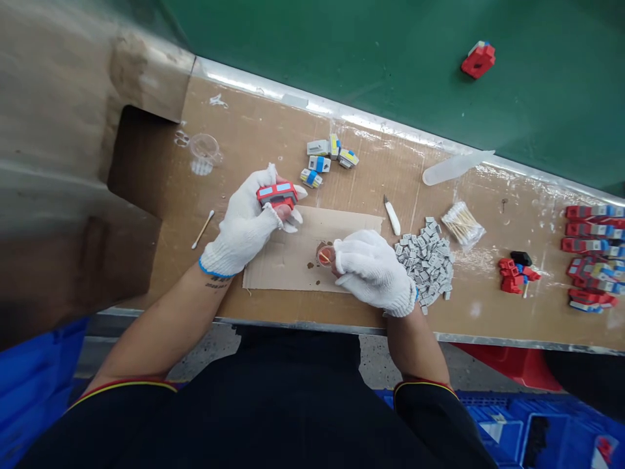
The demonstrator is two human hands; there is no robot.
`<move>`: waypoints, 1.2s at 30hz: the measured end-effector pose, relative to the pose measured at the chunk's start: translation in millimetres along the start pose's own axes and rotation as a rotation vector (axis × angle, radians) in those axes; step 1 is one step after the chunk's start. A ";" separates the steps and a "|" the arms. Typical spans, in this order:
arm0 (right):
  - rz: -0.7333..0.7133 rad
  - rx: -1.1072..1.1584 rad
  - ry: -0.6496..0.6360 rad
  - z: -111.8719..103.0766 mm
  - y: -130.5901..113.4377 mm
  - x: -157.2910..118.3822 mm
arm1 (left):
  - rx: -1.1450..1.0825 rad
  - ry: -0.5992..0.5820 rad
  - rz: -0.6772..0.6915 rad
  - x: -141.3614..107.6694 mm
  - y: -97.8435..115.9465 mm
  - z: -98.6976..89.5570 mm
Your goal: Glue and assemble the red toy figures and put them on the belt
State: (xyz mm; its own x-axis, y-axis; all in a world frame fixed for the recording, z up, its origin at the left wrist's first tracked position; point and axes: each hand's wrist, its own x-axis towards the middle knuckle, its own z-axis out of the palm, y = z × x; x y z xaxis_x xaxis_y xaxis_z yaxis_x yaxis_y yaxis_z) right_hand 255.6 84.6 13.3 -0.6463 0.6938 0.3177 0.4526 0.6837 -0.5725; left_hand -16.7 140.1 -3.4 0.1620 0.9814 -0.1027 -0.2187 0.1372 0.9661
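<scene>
Gloved hands work low over a torn rectangle of brown cardboard point(297, 260) laid on the brown workbench point(488, 312). The right hand point(374, 268), in a white knit glove, is curled shut around a small round clear cup of amber liquid point(324, 255), which sits at its fingertips on the cardboard, on the side toward the left hand. The left hand point(249, 221), gloved alike, lies a little farther out and grips one red plastic block with pale blue label panels point(277, 194), its long axis running roughly left to right and tilted slightly; the cup is near it but not touching, so the right hand is the nearer one to the liquid. Just right of the right hand lies a heap of small grey plastic clips point(428, 260), too many to count. One cotton swab point(202, 229) lies left of the left hand. Beyond the hands sit five small grey, blue and yellow blocks point(326, 159), one white-handled tool point(391, 216), one bag of cotton swabs point(461, 225), an empty clear cup point(205, 148) and a translucent plastic tube point(456, 167). Far right are loose small red parts point(512, 275) and rows of red blocks point(593, 254), uncountable at the edge. One more red block point(478, 60) lies farthest away on the green surface point(342, 58).
</scene>
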 end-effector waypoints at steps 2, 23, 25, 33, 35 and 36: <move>0.016 0.048 0.055 -0.5 0.8 -0.9 | 0.025 -0.021 0.009 -1.3 1.0 -1.4; 0.335 0.295 0.229 -1.5 0.5 -2.2 | 0.085 -0.039 -0.005 -6.4 10.9 -2.6; 0.332 0.294 0.229 0.6 1.9 -2.8 | 0.068 -0.034 -0.020 -4.9 9.0 -3.5; 0.308 0.331 0.232 4.2 3.3 -0.8 | 0.096 -0.044 0.018 -3.9 0.5 -8.4; 0.296 0.343 0.243 4.5 2.6 0.6 | 0.117 -0.041 0.030 -3.8 -0.8 -9.0; 0.293 0.348 0.247 4.5 2.4 1.1 | 0.122 -0.039 0.028 -3.6 -1.6 -9.4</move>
State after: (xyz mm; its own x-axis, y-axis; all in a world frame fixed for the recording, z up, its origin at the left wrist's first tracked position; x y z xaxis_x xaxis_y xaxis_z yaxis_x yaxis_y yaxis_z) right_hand 253.2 86.0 8.9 -0.3393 0.9064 0.2515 0.3343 0.3661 -0.8684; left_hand -26.0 137.6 -6.8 0.1956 0.9783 -0.0685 -0.1055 0.0904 0.9903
